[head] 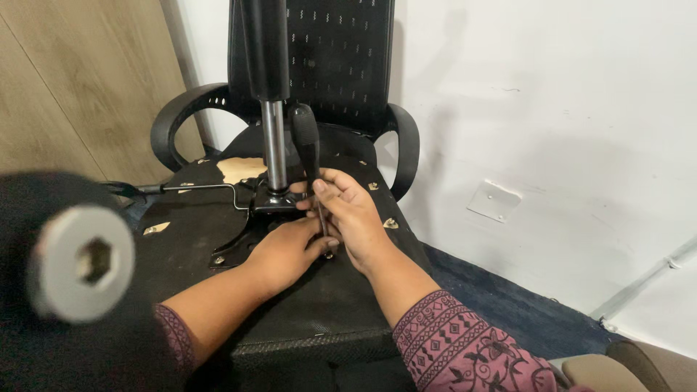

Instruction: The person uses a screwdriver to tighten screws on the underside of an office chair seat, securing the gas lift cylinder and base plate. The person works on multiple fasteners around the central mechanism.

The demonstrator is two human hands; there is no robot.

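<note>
An office chair lies overturned with the black underside of its seat [319, 297] facing up. A metal mechanism plate [247, 225] and the chrome gas-lift column [274, 145] stand up from the seat's underside. My right hand [348, 210] is shut on a screwdriver [308, 145] with a black handle, held upright, its tip down at the plate's right side. My left hand [287, 250] rests on the seat beside the plate, fingers at the screwdriver's tip. What lies under the tip is hidden by my fingers.
A blurred black caster wheel with a grey hub [83, 261] fills the near left. The chair's armrests [170, 120] curve at the back by its mesh backrest [334, 58]. A lever rod [196, 189] sticks out left. A white wall stands at the right, a wood panel at the left.
</note>
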